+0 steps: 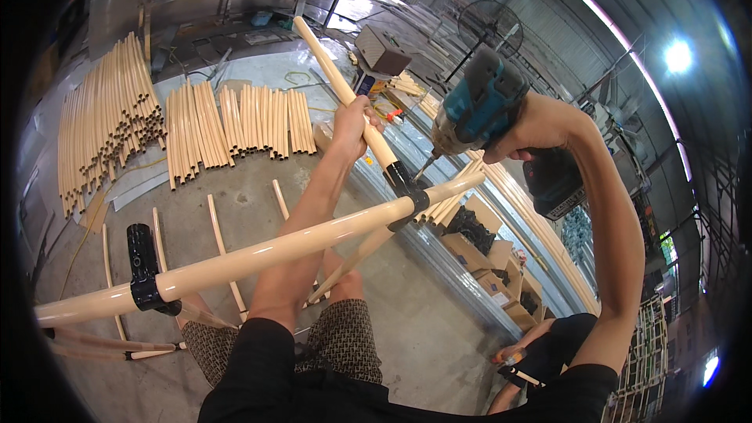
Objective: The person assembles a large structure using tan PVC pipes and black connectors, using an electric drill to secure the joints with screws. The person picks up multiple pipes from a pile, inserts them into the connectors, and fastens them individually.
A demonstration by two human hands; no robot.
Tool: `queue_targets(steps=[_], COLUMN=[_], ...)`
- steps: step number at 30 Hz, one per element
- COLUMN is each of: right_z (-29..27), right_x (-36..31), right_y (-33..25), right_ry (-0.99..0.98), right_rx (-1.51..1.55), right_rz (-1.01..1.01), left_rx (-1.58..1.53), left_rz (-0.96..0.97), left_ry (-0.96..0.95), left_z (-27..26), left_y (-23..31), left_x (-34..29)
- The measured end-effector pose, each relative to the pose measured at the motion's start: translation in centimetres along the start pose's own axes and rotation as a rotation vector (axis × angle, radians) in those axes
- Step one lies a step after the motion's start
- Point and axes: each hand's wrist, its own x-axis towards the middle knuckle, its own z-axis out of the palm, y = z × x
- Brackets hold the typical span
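Note:
My left hand (356, 127) is wrapped round an upright cream pipe (325, 59). The pipe's lower end sits in a black pipe joint (403, 182), which clasps a long cream rail (298, 233) running across in front of me. My right hand (540, 127) grips a teal and black cordless impact driver (487, 98) by its handle. Its bit points down at the joint, and the tip is at or very near a screw spot there; contact is hard to tell. Farther left on the rail, a second black joint (142, 266) has an open socket with no pipe in it.
Stacks of cream pipes (110, 121) lie on the floor at left. Cardboard boxes (462, 254) holding black joints stand at right beside long metal bars (439, 266). A co-worker (548, 352) works at the lower right. A standing fan (489, 27) is at the back.

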Motion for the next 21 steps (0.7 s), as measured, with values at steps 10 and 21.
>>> queue_targets(steps=[10,21], right_z=[0.8,1.2], right_x=[-2.0,-2.2], right_y=[0.0,1.1], right_ry=[0.056,0.084], right_rx=[0.098,0.106], right_rz=[-0.013,-0.012], left_rx=[0.004,0.043], left_rz=[0.03,0.041], left_ry=[-0.032,0.0], left_z=[0.6,1.4], left_y=[-0.4,0.0], left_x=[-1.3,-2.0])
